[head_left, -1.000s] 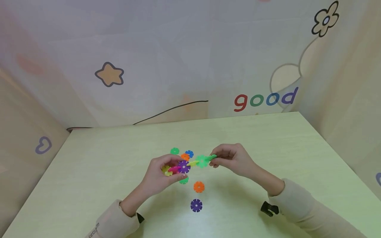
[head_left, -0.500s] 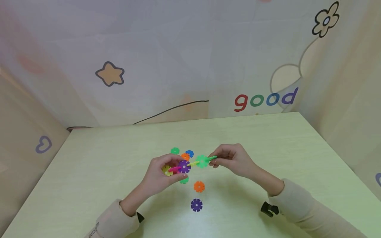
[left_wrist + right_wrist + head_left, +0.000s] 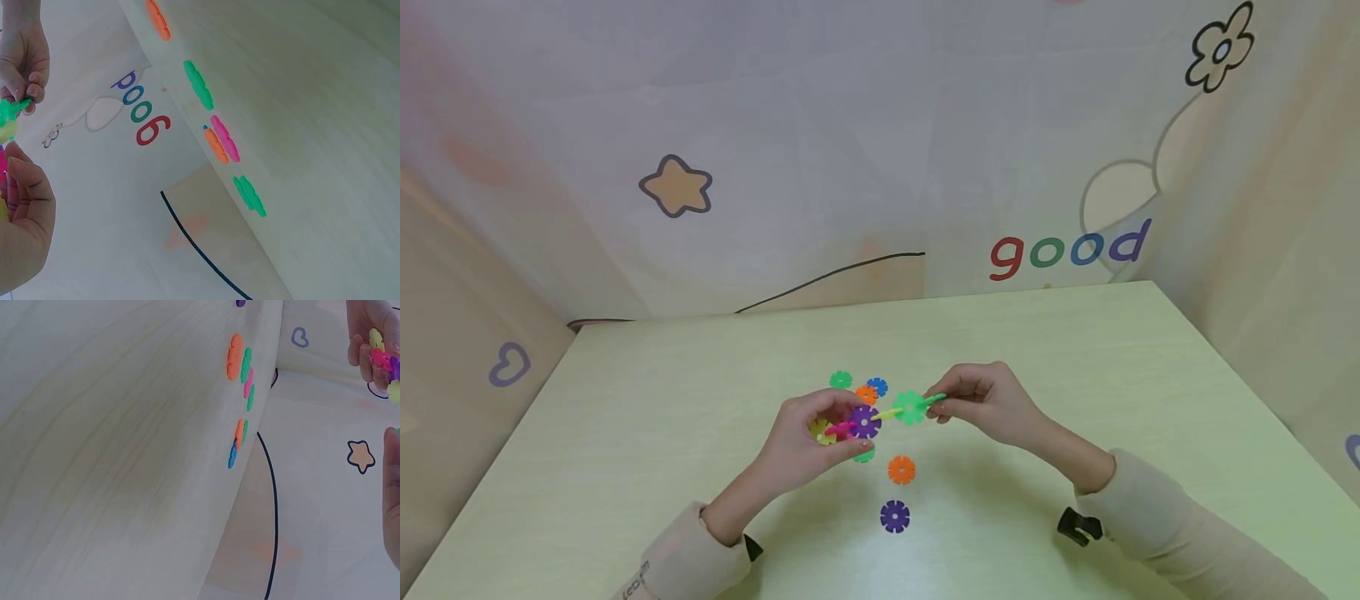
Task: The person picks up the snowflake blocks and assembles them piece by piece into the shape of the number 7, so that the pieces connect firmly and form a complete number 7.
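Observation:
A chain of interlocking plastic snowflake discs stretches between both hands above the table. From left to right it runs through a yellow disc [image 3: 822, 431], a pink disc [image 3: 841, 428], a purple disc [image 3: 865, 422], another yellow disc [image 3: 886, 413], a light green disc [image 3: 910, 407] and a green disc [image 3: 934, 399] seen nearly edge-on. My left hand [image 3: 801, 442] holds the left part, thumb below and fingers above the purple disc. With thumb and fingertips my right hand [image 3: 988, 404] pinches the green end disc. In the right wrist view, the left hand [image 3: 370, 337] shows curled around the chain.
Loose discs lie on the table [image 3: 662, 417] under and around the chain: an orange disc [image 3: 902, 470], a dark purple disc [image 3: 895, 517], a blue disc [image 3: 877, 387], a green disc [image 3: 841, 380] and a pink disc [image 3: 225, 139]. A black clip [image 3: 1079, 527] hangs by the right sleeve.
The green end disc at my right fingertips has tilted slightly, showing more edge-on than a second ago. Both hands keep their places and their hold on the chain.

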Available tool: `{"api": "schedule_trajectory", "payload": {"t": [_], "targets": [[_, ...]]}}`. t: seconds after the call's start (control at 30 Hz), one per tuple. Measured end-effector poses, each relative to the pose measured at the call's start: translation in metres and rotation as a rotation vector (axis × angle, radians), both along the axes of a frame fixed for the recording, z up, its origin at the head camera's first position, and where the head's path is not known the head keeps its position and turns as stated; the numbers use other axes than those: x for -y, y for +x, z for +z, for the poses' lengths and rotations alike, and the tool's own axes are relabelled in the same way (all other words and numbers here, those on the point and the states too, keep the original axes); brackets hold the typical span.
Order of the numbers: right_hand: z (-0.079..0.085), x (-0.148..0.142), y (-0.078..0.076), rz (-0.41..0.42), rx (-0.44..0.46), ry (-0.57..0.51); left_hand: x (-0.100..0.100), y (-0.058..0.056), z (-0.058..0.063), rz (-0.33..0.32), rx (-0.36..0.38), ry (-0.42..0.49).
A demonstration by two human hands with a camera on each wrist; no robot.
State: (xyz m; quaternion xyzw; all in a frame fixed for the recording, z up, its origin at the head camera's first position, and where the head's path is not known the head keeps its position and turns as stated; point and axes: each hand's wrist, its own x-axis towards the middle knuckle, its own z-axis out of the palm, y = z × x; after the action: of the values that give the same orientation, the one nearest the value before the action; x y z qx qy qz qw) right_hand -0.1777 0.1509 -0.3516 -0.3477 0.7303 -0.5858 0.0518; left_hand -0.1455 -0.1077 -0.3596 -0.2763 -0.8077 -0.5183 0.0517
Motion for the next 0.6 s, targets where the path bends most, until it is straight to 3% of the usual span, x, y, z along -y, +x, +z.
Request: {"api": "schedule_trajectory", "payload": {"t": [0.23,0.47,0.6], "targets": [[-0.0011,0.0007,-0.0012,0.006,-0.011,0.007,0.0006,0.0003,0.0000,-0.035,0.028,-0.034],[-0.0001,0.0039,-0.0052,0.059,-0.061,0.020,-0.0015,0.0008,0.0011,-0.206,0.076,-0.071],[0.0016,0.0071,-0.0076,0.075,-0.059,0.050,-0.0039,0.0005,0.0013,-0.253,0.153,-0.093]]}}
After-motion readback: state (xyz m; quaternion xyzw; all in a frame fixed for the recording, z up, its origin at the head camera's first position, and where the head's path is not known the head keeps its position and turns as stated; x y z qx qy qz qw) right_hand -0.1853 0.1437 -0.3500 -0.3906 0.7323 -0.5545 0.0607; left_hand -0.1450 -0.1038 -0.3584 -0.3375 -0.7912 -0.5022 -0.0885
